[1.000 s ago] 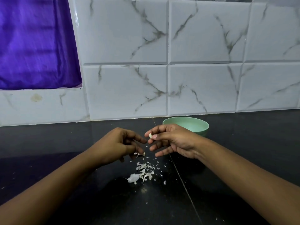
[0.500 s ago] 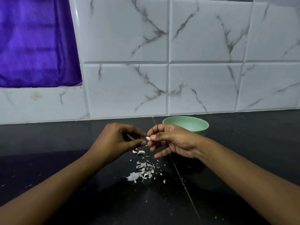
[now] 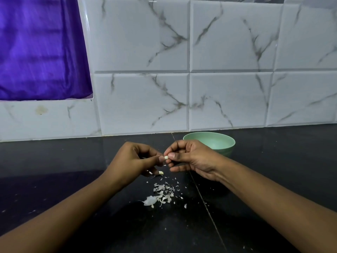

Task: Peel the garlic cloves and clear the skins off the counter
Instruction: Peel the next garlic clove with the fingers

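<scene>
A small pale garlic clove [image 3: 166,157] is held above the black counter [image 3: 73,161] between both hands. My right hand [image 3: 189,157] pinches it with thumb and fingertips. My left hand [image 3: 135,159] meets it from the left, thumb tip pressed against the clove. A second pale bit [image 3: 160,173] shows under my left hand's lower fingers; whether it is held or lying on the counter I cannot tell. A heap of white garlic skins [image 3: 160,195] lies on the counter just below the hands.
A mint-green bowl [image 3: 226,143] stands behind my right hand, near the marble-tiled wall [image 3: 182,88]. A purple cloth [image 3: 40,48] hangs at the upper left. A seam in the counter [image 3: 204,203] runs diagonally past the skins.
My hands have come together: the left hand rose and closed in on the clove that the right hand was holding alone. The skin heap has not moved.
</scene>
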Demonstrator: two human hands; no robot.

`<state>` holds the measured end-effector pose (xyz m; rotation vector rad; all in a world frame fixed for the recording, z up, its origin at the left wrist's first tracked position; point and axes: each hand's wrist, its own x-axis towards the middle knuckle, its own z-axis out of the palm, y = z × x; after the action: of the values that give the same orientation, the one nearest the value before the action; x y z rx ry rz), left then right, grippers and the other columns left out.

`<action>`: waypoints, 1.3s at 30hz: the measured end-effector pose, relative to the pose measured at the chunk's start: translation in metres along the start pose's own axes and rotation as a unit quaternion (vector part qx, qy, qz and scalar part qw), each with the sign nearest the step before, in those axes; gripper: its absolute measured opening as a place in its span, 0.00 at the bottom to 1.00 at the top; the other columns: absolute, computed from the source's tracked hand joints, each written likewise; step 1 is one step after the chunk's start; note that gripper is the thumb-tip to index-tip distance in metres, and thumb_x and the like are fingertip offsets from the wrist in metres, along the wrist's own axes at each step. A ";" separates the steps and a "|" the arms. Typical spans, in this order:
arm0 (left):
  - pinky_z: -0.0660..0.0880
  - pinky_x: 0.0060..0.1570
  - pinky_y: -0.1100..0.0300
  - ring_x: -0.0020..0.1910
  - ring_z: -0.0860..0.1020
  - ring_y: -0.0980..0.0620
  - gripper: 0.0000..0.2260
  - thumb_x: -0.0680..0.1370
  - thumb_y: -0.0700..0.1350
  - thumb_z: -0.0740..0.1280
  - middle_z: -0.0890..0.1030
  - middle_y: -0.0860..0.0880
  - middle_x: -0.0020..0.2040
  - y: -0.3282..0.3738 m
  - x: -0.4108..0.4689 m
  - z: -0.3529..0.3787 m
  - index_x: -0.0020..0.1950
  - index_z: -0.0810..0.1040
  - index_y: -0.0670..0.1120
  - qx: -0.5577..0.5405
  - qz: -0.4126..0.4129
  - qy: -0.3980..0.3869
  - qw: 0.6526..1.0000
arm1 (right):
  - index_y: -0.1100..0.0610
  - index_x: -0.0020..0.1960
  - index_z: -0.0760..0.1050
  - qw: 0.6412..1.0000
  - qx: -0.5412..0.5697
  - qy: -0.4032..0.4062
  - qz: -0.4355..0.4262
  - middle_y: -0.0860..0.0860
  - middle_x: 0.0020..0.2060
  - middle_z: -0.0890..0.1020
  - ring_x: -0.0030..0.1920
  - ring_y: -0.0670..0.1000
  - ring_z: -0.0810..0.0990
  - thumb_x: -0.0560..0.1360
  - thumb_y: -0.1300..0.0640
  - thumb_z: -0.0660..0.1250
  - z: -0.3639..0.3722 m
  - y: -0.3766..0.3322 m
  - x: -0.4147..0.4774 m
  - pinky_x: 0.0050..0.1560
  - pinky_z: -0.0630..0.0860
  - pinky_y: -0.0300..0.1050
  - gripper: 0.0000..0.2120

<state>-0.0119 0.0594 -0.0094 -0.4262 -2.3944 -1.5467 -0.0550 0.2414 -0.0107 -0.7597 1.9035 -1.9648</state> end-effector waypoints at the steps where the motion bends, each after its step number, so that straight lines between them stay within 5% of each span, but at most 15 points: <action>1: 0.76 0.28 0.64 0.30 0.82 0.51 0.03 0.73 0.39 0.71 0.84 0.45 0.34 0.001 0.000 0.001 0.40 0.83 0.43 -0.038 -0.029 -0.002 0.999 | 0.61 0.44 0.77 1.000 -0.003 0.004 -0.007 0.51 0.32 0.82 0.33 0.45 0.81 0.75 0.68 0.64 0.001 0.000 0.000 0.35 0.80 0.36 0.05; 7: 0.74 0.26 0.65 0.26 0.79 0.53 0.05 0.75 0.39 0.68 0.82 0.48 0.34 -0.001 0.000 0.008 0.39 0.81 0.44 -0.167 -0.142 -0.013 0.976 | 0.60 0.44 0.78 0.999 -0.042 0.020 -0.028 0.51 0.32 0.83 0.34 0.44 0.82 0.74 0.69 0.66 0.003 0.000 -0.001 0.36 0.80 0.35 0.06; 20: 0.76 0.27 0.66 0.27 0.80 0.54 0.05 0.74 0.35 0.68 0.83 0.45 0.34 -0.001 0.001 0.009 0.39 0.81 0.40 -0.191 -0.119 0.015 0.974 | 0.61 0.43 0.79 0.999 -0.011 0.032 -0.026 0.54 0.34 0.84 0.35 0.47 0.84 0.72 0.71 0.67 0.004 -0.003 -0.003 0.38 0.80 0.35 0.07; 39: 0.75 0.26 0.66 0.28 0.80 0.55 0.05 0.69 0.42 0.70 0.83 0.46 0.36 -0.004 0.002 0.008 0.42 0.81 0.41 -0.231 -0.128 -0.023 0.964 | 0.61 0.43 0.79 0.988 -0.118 0.053 -0.082 0.52 0.31 0.83 0.34 0.45 0.82 0.71 0.70 0.70 0.005 -0.004 -0.002 0.37 0.80 0.36 0.06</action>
<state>-0.0155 0.0658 -0.0152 -0.2444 -2.1736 -2.2451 -0.0501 0.2384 -0.0072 -0.9187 2.2294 -1.9293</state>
